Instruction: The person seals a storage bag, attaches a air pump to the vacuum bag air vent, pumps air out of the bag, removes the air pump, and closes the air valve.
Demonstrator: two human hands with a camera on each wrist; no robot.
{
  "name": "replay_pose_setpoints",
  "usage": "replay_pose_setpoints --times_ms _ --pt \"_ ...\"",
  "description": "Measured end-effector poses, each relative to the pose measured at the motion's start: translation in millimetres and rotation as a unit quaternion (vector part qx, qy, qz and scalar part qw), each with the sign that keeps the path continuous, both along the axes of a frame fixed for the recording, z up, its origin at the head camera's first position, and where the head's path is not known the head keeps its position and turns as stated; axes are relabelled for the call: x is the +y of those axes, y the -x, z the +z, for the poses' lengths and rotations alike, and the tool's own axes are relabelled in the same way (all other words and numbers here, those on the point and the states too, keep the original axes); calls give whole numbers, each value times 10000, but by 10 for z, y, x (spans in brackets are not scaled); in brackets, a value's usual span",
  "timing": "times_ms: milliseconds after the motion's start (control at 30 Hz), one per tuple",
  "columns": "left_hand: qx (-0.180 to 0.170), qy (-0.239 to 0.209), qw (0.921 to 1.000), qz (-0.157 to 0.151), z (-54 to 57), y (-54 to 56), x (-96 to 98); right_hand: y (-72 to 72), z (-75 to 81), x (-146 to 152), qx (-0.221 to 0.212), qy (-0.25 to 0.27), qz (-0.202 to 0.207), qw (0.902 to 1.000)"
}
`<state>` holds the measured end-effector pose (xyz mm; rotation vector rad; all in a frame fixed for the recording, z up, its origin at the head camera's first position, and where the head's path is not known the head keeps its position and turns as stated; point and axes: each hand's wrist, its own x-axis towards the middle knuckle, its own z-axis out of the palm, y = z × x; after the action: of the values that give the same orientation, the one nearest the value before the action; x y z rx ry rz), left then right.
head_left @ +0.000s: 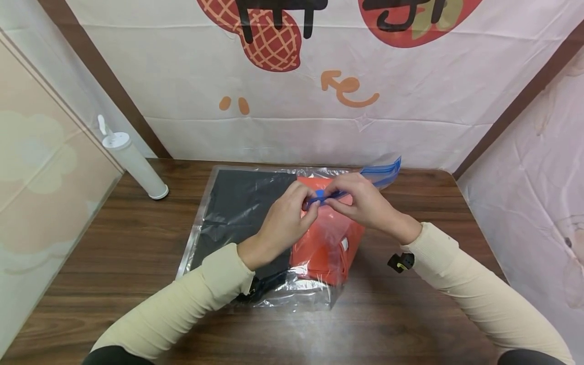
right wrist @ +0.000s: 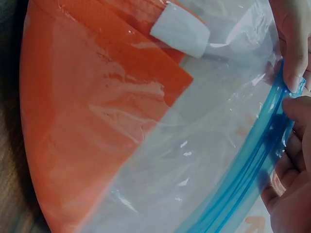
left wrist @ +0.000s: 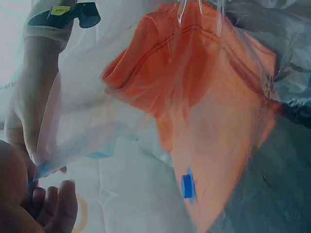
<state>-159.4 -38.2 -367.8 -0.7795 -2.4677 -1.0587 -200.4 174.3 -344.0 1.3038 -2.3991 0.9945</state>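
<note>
Left hand (head_left: 284,217), right hand (head_left: 365,202) pinch blue bag edge (right wrist: 258,150) | tabletop (head_left: 429,309) both sides

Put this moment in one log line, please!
left hand: pinches blue zip strip | right hand: pinches same strip | clear storage bag: holds orange cloth, dark cloth | white pump: on table, left of bag

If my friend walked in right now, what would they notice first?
Probably the bright orange cloth, showing through the clear plastic bag on the wooden table. Next, the blue strip along the bag's edge, pinched by the left hand and right hand. Behind the table, big red drawings stand out on the pale hanging.
</note>
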Motion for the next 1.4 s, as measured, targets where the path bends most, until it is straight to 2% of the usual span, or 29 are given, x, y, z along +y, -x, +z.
replay_pose_setpoints --times_ms 167,533,700,867,1033,1267,1400 --pt "50 48 10000 30 -19 -7 13 5 -42 -19 -37 72 129 9999" --pt "432 -42 9991 -3 -55 18 50 -30 -111 -77 851 -263 -204 9958" --pt "340 107 9994 49 -56 9 30 -17 -92 -29 700 -423 -257 9963" --pt "209 246 9994 122 -65 -4 22 17 -67 22 561 -485 -124 9972" --pt "185 319 9992 176 -59 -1 51 5 -92 -11 648 -494 -48 9967" --pt "225 269 9992 203 -52 0 66 -25 -130 -80 1097 -631 -371 9913" --pt "217 225 9993 183 -53 0 53 -20 -110 -78 979 -678 -435 9919"
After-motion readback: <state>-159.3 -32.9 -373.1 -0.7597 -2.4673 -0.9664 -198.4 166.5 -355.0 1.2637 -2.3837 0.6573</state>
